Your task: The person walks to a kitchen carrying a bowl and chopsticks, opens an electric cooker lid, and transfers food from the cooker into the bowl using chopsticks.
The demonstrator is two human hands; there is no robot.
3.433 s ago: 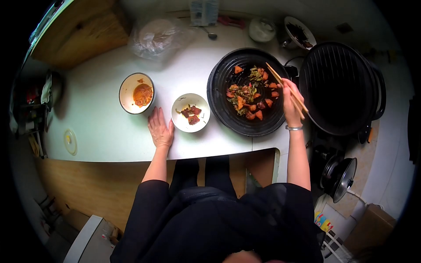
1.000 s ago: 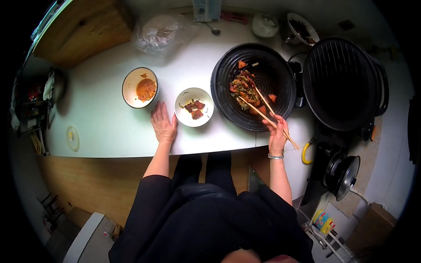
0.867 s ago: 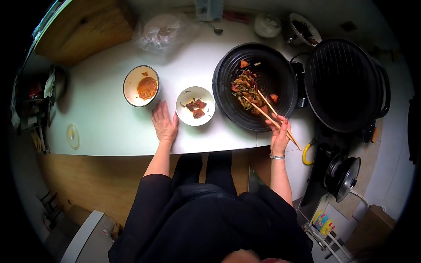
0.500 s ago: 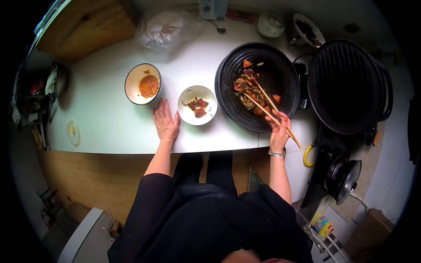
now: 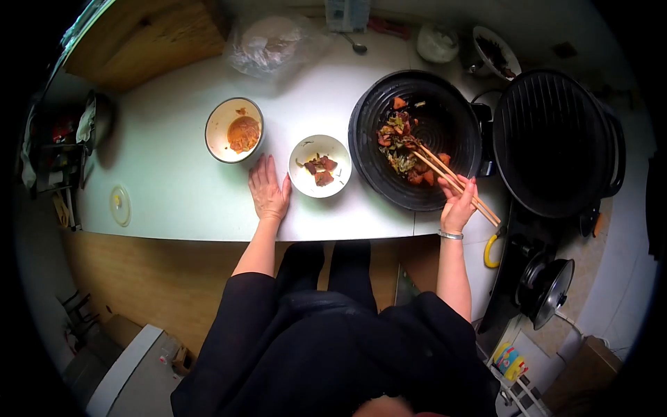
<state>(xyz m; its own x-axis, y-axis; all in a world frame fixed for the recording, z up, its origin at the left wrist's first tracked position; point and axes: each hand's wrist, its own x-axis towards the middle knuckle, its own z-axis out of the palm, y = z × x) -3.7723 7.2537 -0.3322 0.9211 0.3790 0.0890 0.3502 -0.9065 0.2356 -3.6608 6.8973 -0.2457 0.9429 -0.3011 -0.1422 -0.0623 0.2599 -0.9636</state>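
Observation:
My right hand (image 5: 458, 203) grips a pair of wooden chopsticks (image 5: 455, 182) over the front right rim of a round black electric pan (image 5: 363, 118). Their tips are close together at the cooked food (image 5: 397, 142), a mix of orange-brown chunks and greens. My left hand (image 5: 268, 191) lies flat on the white counter with its fingers stretched out. Just right of it is a white bowl (image 5: 337, 149) holding a few brown chunks (image 5: 322, 169). Above its fingertips stands a cream, dark-rimmed bowl (image 5: 221, 135) with reddish-brown food (image 5: 243, 133) inside.
The pan's ridged black lid (image 5: 549, 146) stands open at the right. At the back are a plastic bag (image 5: 271, 45), a spoon (image 5: 356, 46) and a dish of dark food (image 5: 497, 52). A clear round lid (image 5: 120, 206) lies far left. A yellow handle (image 5: 491, 251) shows near my right wrist.
The chopstick tips have come together over the food. My right hand has shifted slightly right. The whole view has moved a little; my left hand stays flat on the counter.

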